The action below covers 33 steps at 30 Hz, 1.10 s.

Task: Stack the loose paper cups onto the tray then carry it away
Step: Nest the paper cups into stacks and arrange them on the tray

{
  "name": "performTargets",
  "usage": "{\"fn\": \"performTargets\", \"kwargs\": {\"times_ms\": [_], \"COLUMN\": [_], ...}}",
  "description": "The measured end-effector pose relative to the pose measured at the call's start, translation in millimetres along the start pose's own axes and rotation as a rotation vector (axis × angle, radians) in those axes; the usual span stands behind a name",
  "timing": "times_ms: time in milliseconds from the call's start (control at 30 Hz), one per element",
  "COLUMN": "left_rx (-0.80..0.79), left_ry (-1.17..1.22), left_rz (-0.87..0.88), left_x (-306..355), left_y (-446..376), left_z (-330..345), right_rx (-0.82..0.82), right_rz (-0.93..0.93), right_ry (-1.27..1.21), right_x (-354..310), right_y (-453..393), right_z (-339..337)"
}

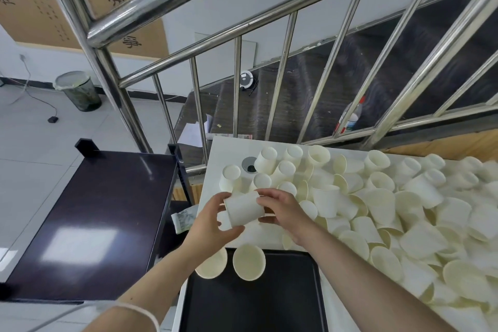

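Note:
A heap of loose cream paper cups [382, 210] covers the white table [215, 170], some upright, most lying on their sides. A black tray [256, 302] lies at the table's near edge, with two cup stacks standing at its far end, one [249, 261] fully seen from above and the other [211, 267] partly hidden under my left wrist. Above the tray's far end both hands hold one short stack of cups [244, 210] on its side: my left hand [208, 224] grips its wide end, my right hand [280, 210] its base end.
A dark glossy side table [94, 224] stands to the left, below the white table's level. A steel stair railing [242, 83] runs just behind the table. A cable hole [249, 164] is set in the tabletop. A bin [78, 90] stands on the floor at far left.

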<state>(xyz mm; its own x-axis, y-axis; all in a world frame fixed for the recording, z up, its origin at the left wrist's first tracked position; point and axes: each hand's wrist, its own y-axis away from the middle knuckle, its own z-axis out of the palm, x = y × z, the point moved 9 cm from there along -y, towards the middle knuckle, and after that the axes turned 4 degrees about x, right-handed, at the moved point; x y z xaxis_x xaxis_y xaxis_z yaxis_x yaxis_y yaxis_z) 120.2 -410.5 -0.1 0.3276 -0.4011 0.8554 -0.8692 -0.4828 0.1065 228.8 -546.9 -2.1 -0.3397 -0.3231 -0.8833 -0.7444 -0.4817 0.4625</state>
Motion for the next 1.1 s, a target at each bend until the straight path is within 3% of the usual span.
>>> {"fn": "performTargets", "kwargs": {"times_ms": [100,167,233,300,633,900,1100], "left_rx": [0.011,0.031,0.048,0.077,0.172,0.154,0.134], "left_ry": [0.039,-0.006,-0.119,-0.201,-0.366,-0.412,-0.41], "left_rz": [-0.05,-0.065,-0.041,-0.024,-0.072,-0.07,-0.066], "left_x": [-2.2,-4.0,-2.4,-1.0,-9.4,-15.1,-16.4], "left_y": [-1.9,-3.4,-3.4,-2.7,-3.4,-2.0,-1.1], "left_z": [-2.4,-6.1,-9.3,-12.8,-36.0,-39.5,-38.4], "right_rx": [0.116,0.21,0.191,0.121,-0.159,-0.195,-0.154], "right_rz": [-0.049,-0.151,-0.232,-0.276,-0.436,-0.433,-0.446], "right_ry": [0.12,0.473,0.838,1.003,1.241,1.427,1.394], "right_x": [3.8,1.6,3.6,6.6,3.1,19.1,16.9], "right_y": [-10.7,-16.4,-21.1,-26.0,-51.9,-74.7,-70.7], "right_z": [-22.0,-36.7,-36.3,-27.6,57.6,81.7,77.0]}}
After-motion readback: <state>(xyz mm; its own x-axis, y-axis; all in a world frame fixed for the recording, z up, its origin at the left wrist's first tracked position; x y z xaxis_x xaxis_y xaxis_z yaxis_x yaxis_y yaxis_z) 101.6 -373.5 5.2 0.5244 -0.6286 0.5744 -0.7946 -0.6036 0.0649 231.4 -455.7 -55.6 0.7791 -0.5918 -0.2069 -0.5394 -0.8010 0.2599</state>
